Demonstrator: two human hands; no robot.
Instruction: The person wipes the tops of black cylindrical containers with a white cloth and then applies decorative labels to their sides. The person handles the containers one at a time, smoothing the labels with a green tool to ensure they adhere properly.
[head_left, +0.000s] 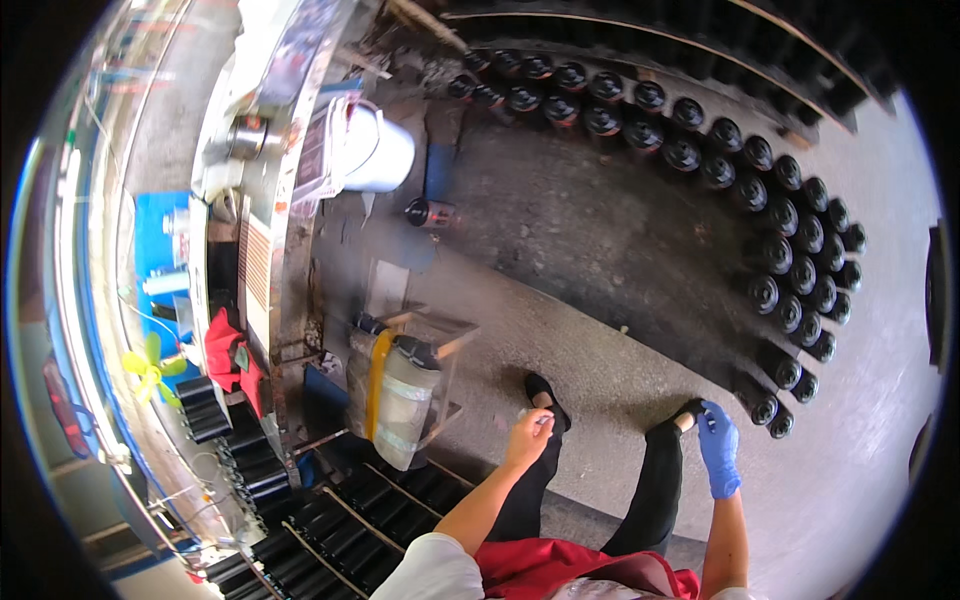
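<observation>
My bare left hand (530, 438) is in front of my body over the floor, its fingers curled in. A small pale bit shows at its fingertips, too small to name. To the right, my right hand (719, 450) wears a blue glove. Its fingers point forward, loosely bent, and nothing shows in them. Neither hand touches any of the black cylinders. Nearest on the right are black cylinders (785, 375) with round ringed ends, standing in a curved double row on the floor. A single black cylinder (430, 212) lies apart, farther off to the left.
A padded seat (405, 405) with a yellow strap stands left of my legs. Beyond it are a workbench (258, 270), a white bucket (378, 150), red cloth (228, 350) and a yellow-green fan (150, 370). Racked black cylinders (300, 545) fill the lower left. Shelving (680, 50) stands at the far side.
</observation>
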